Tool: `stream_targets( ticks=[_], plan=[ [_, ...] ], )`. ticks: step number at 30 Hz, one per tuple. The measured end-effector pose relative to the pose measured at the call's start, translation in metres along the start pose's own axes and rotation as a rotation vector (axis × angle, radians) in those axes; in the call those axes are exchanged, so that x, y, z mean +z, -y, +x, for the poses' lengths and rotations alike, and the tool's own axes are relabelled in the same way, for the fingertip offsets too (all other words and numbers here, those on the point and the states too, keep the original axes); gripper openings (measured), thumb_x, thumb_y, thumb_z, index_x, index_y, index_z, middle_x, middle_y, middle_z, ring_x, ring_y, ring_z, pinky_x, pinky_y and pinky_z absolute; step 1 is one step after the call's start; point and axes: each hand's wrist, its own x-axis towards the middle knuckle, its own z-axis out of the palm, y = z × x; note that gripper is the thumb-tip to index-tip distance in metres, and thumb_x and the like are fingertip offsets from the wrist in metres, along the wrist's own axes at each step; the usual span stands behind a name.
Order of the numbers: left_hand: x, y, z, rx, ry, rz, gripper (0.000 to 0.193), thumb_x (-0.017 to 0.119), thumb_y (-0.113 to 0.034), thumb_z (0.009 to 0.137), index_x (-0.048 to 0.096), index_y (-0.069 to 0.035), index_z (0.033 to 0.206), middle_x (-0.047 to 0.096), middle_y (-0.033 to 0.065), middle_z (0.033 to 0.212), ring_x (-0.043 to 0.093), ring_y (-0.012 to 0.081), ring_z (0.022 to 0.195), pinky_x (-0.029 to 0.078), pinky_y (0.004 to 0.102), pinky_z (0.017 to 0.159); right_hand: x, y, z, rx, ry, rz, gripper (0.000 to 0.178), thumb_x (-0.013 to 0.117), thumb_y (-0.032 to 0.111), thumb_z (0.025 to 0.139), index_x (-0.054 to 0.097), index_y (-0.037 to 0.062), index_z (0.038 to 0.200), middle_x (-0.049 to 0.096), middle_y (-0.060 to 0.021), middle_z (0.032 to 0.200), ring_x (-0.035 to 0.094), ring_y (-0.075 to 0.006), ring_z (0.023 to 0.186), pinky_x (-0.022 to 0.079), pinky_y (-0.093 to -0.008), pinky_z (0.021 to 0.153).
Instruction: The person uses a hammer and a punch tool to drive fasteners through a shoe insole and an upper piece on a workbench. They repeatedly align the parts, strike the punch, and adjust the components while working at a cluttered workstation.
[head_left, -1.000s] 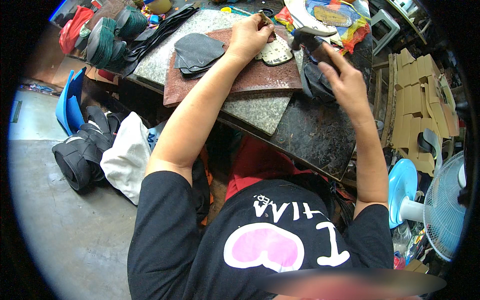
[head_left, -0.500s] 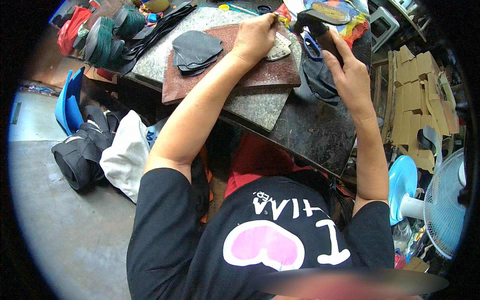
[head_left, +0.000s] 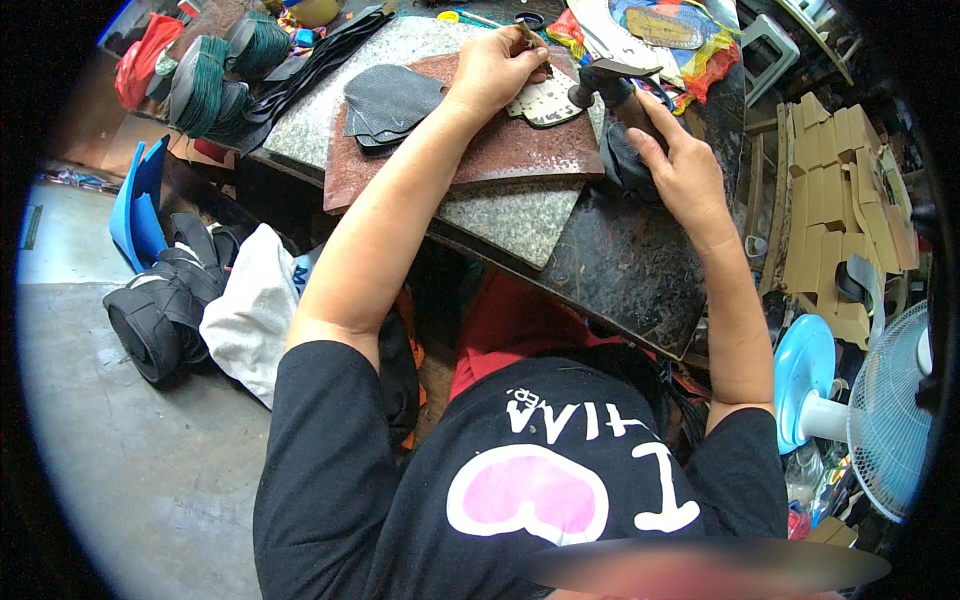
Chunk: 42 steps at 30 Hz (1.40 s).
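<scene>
My left hand [head_left: 492,72] is closed in a pinch around a small metal punch [head_left: 526,36], held over a white perforated template [head_left: 550,106]. The punch's lower end is hidden by my fingers. In my right hand [head_left: 690,175], closed round the handle, is a hammer [head_left: 612,82]; its head hangs beside the template's right end. Beneath the template lies a reddish-brown board [head_left: 460,165], resting on a grey stone slab [head_left: 520,222]. A stack of black leather pieces [head_left: 393,103] sits on the board, left of my left hand.
More black pieces [head_left: 632,165] lie on the dark table [head_left: 640,265] under my right wrist. Spools of green cord [head_left: 200,90] and black strips [head_left: 310,75] are at the far left. A fan [head_left: 890,410] and stacked cardboard [head_left: 835,190] stand at right.
The hammer has come down and left, its head turning toward the template. My left hand has shifted slightly left with the punch, uncovering more of the template.
</scene>
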Motion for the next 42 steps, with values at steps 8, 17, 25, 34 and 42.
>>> stream_targets(
  ticks=[8,17,25,34,42],
  plan=[
    [0.005,-0.013,-0.007,0.418,-0.001,0.601,0.021,0.067,-0.019,0.088,0.067,-0.006,0.104,0.070,0.0161,0.085,0.070,0.0294,0.078,0.054,0.0388,0.071,-0.072,0.059,0.031,-0.305,-0.418,0.538,0.043,0.060,0.022,0.099,0.053,0.0161,0.141,0.064,-0.0012,0.081,0.053,-0.0050,0.060,0.044,-0.0205,0.053],
    [0.010,-0.008,-0.006,0.367,-0.098,0.570,0.021,0.068,-0.019,0.086,0.066,-0.006,0.102,0.069,0.0170,0.086,0.069,0.0325,0.081,0.053,0.0406,0.072,-0.022,0.009,0.011,-0.036,-0.077,-0.073,0.046,0.059,0.043,0.094,0.053,0.0284,0.137,0.069,-0.0197,0.102,0.066,-0.0403,0.095,0.053,-0.0481,0.079],
    [0.003,0.002,0.000,-0.197,-0.007,-0.258,0.018,0.061,-0.013,0.096,0.064,0.003,0.103,0.069,0.0109,0.093,0.069,0.0142,0.076,0.059,0.0234,0.071,0.000,0.008,-0.005,0.059,0.016,-0.078,0.047,0.055,0.046,0.095,0.050,0.0304,0.139,0.069,-0.0235,0.097,0.066,-0.0437,0.093,0.052,-0.0513,0.079],
    [0.005,-0.006,-0.005,0.357,-0.038,0.473,0.021,0.068,-0.018,0.089,0.066,-0.002,0.102,0.070,0.0129,0.081,0.070,0.0221,0.074,0.055,0.0343,0.069,-0.025,0.014,0.013,-0.152,-0.169,0.151,0.045,0.063,0.038,0.093,0.058,0.0201,0.134,0.070,-0.0211,0.104,0.070,-0.0370,0.091,0.054,-0.0435,0.078],
    [0.018,-0.023,-0.009,0.532,0.001,0.606,0.012,0.063,-0.010,0.082,0.063,-0.004,0.093,0.067,0.0183,0.086,0.065,0.0380,0.083,0.053,0.0449,0.074,-0.051,0.045,0.024,-0.054,-0.236,0.121,0.050,0.063,0.036,0.094,0.051,0.0168,0.139,0.069,-0.0194,0.109,0.069,-0.0358,0.096,0.054,-0.0405,0.079]
  ],
)
